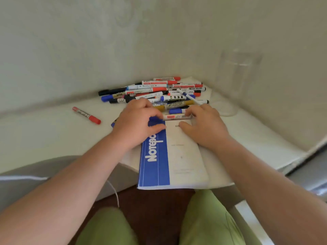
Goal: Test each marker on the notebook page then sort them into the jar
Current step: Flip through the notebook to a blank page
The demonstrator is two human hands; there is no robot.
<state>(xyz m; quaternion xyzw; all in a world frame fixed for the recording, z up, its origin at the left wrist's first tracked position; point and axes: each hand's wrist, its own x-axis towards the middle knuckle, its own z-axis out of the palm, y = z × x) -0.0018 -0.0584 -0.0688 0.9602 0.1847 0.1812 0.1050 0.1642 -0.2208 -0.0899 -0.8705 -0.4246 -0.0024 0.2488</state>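
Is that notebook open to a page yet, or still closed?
Closed: the notebook lies flat showing its blue and white cover, with both hands holding a marker above it.

walls [88, 41]: pale, patterned | table [44, 135]: white | floor [155, 206]: dark brown

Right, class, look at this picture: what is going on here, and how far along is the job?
A seated person holds one marker crosswise between both hands, the left hand at its blue cap end and the right hand at the other, just above a closed blue and white notebook. A pile of markers lies behind it, and one red marker lies apart on the left. The clear jar by the wall looks empty, so sorting seems not yet begun.
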